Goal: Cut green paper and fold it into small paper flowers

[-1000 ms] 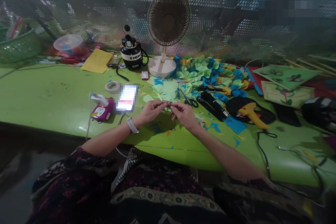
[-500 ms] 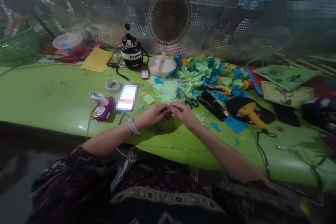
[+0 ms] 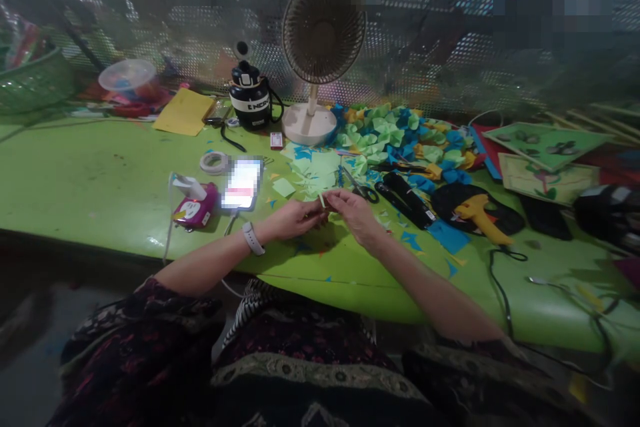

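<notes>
Currently, the fingers of the right hand are pinched on a small light-green paper piece, above the table and back from its near edge. Left hand close beside it, fingers bent; cannot tell whether these also grip the paper. Scissors lie just beyond the right hand. Paper flowers heaped toward the table's far edge, beside the fan.
</notes>
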### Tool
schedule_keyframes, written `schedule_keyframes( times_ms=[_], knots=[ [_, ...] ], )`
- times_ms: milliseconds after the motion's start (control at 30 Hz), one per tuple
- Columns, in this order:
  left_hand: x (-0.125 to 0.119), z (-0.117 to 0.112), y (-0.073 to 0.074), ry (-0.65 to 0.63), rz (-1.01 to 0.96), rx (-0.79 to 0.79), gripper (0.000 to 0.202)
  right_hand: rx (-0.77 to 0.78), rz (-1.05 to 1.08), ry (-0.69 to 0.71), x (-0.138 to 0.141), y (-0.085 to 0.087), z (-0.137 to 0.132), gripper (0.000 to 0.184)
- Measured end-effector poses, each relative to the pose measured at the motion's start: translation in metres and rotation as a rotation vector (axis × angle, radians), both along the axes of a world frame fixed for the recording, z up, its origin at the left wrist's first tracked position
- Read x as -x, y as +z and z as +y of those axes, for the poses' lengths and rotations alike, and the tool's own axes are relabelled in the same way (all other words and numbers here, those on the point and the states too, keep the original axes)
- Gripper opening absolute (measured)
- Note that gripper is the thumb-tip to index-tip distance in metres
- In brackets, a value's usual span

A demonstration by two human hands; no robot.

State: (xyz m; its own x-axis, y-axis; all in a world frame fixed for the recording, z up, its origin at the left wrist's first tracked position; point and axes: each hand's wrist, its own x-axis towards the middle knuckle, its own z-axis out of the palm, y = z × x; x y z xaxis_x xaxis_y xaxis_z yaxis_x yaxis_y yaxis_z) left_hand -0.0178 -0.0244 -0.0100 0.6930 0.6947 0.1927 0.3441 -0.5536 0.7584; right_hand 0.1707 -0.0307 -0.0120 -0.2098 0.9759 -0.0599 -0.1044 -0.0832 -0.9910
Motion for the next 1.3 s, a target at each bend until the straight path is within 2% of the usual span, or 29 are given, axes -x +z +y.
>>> schedule_keyframes(
  times_ms=[133,300,533,900,1100,1300],
  knots=[
    [0.000,0.000,0.001,-0.016,0.019,0.000,0.026,0.048,0.027,0.129,0.002,0.001,-0.004,0.041],
    [0.001,0.000,0.001,-0.048,0.065,-0.015,0.025,0.046,0.097,0.127,0.002,0.004,-0.007,0.033],
    [0.002,0.001,0.000,-0.048,0.079,-0.012,0.027,-0.004,0.122,0.036,0.001,0.008,-0.006,0.029],
    [0.003,0.003,0.004,-0.034,-0.027,0.095,0.029,-0.046,-0.022,-0.138,-0.008,0.004,0.007,0.041],
    [0.004,0.004,0.000,0.002,-0.138,0.244,0.030,-0.086,0.009,-0.283,-0.014,0.005,0.014,0.040],
    [0.004,0.010,-0.006,0.109,-0.315,0.427,0.035,-0.084,0.081,-0.367,-0.019,0.003,0.019,0.041]
  ],
)
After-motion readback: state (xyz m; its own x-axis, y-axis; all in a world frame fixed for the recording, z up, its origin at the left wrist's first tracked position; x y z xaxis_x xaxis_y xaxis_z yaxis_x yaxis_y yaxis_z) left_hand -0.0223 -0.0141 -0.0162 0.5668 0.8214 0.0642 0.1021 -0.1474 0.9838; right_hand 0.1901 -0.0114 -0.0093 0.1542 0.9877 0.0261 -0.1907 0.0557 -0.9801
